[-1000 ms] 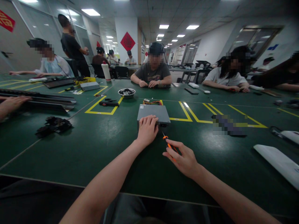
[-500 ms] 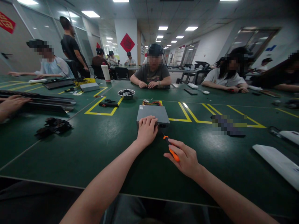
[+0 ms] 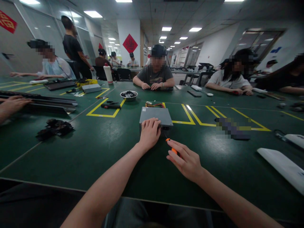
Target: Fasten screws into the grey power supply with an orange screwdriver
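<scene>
Shared assembly workshop in an office-type hall

A long green work table (image 3: 71, 148) marked with yellow tape outlines (image 3: 104, 110) was shared by several seated people; tools, a metal parts bowl (image 3: 128, 94) and dismantled electronics were spread over it, and ceiling light panels (image 3: 92, 14) and glass partitions (image 3: 42, 25) were seen behind.

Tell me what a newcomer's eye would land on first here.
At the centre of the green table, the person's left hand rests on the near edge of a flat grey metal box, while the right hand grips an orange-handled screwdriver whose tip points at the box's near side. Behind the box, yellow floor-style tape lines mark out bays, and a metal bowl sits further back.
</scene>
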`<state>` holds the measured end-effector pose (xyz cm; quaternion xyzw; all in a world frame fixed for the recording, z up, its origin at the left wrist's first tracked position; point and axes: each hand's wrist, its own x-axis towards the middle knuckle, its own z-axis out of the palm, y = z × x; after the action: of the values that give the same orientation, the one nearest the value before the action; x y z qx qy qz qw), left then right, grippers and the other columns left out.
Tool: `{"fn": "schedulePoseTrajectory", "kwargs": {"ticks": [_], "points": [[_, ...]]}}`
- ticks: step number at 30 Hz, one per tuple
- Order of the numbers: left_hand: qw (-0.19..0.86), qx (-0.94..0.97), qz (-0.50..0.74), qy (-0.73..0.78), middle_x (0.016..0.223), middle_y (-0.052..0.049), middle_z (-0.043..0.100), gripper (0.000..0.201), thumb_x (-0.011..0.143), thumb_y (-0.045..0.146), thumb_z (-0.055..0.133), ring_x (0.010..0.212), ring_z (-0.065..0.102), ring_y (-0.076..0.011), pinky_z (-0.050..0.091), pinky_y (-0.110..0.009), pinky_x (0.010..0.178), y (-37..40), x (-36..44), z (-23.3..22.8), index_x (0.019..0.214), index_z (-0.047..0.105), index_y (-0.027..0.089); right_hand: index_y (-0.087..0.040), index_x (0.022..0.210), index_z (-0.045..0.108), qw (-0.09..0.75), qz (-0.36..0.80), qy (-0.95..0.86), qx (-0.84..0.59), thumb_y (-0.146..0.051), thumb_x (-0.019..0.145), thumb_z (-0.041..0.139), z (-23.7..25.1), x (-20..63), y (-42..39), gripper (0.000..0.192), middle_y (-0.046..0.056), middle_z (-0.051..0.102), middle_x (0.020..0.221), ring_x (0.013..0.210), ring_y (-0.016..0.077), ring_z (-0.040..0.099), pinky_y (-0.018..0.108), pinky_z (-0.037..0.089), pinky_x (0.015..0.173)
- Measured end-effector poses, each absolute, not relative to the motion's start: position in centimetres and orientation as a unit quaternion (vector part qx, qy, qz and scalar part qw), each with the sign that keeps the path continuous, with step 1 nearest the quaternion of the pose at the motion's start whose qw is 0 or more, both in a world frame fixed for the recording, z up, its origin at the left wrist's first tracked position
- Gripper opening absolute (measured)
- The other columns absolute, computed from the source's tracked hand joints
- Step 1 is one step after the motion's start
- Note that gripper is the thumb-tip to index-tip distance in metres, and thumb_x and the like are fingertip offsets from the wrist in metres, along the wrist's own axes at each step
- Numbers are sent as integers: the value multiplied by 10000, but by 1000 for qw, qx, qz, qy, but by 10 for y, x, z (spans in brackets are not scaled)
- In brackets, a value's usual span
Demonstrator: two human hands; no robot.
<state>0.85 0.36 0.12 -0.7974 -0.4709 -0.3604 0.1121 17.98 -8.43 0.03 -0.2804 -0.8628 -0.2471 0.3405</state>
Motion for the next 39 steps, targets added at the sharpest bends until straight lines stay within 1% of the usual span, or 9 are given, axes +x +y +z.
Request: {"fn": "schedulePoseTrajectory", "kwargs": {"ticks": [5,8,11,15,20,24,30,34,39], "points": [[110,-797,-360,-472,1177,-58,538,257,822,214,473,1132,428,-221,284,-387,947,4,9,1,1078,497,213,-196,893,502,355,-230,-851,-312,-223,781,574,3,181,-87,137,136,588,1116,1072,214,546,333,520,795],[109,-797,-360,-473,1179,-54,535,259,823,216,472,1127,428,-218,285,-381,947,4,9,1,1081,496,212,-193,931,492,340,-224,-863,-299,-180,772,550,1,180,-89,169,147,523,1220,1165,248,473,378,500,845],[109,-799,-356,-473,1186,-53,531,265,825,218,468,1123,428,-216,285,-379,947,4,9,2,1088,491,209,-190,977,481,321,-240,-873,-278,-108,768,527,-2,179,-88,229,159,485,1272,1178,231,462,334,505,835],[108,-798,-356,-474,1189,-57,528,272,820,217,471,1131,425,-217,288,-380,945,3,9,2,1091,489,213,-190,974,475,352,-258,-849,-297,-108,757,573,-1,182,-84,252,143,598,1131,1054,186,567,271,521,789],[107,-798,-354,-476,1191,-64,528,279,815,209,474,1140,425,-218,290,-387,949,3,9,1,1094,489,214,-188,972,448,407,-204,-831,-320,-172,756,591,1,186,-82,260,120,637,1046,1001,196,598,315,530,790],[109,-799,-354,-474,1190,-60,530,274,815,208,478,1145,421,-213,284,-383,956,3,9,1,1088,490,211,-176,934,466,364,-200,-854,-315,-140,754,551,-2,183,-85,202,163,556,1176,1153,245,489,372,506,847],[105,-800,-355,-473,1186,-63,532,269,823,217,470,1134,427,-216,284,-385,951,3,9,2,1091,488,206,-175,875,501,351,-240,-847,-319,-125,771,555,0,180,-83,128,137,617,1100,1007,171,597,248,531,772],[102,-798,-357,-475,1190,-57,531,263,827,218,464,1136,425,-215,280,-385,952,3,9,2,1089,486,211,-172,885,506,372,-222,-842,-322,-142,779,561,3,182,-81,124,132,639,1056,1006,170,597,268,528,799],[101,-798,-355,-476,1195,-55,527,267,816,206,473,1144,419,-213,281,-385,952,3,9,3,1083,489,218,-166,921,536,314,-245,-878,-266,-114,769,547,0,181,-84,161,150,599,1129,1131,221,510,321,513,836]]}}
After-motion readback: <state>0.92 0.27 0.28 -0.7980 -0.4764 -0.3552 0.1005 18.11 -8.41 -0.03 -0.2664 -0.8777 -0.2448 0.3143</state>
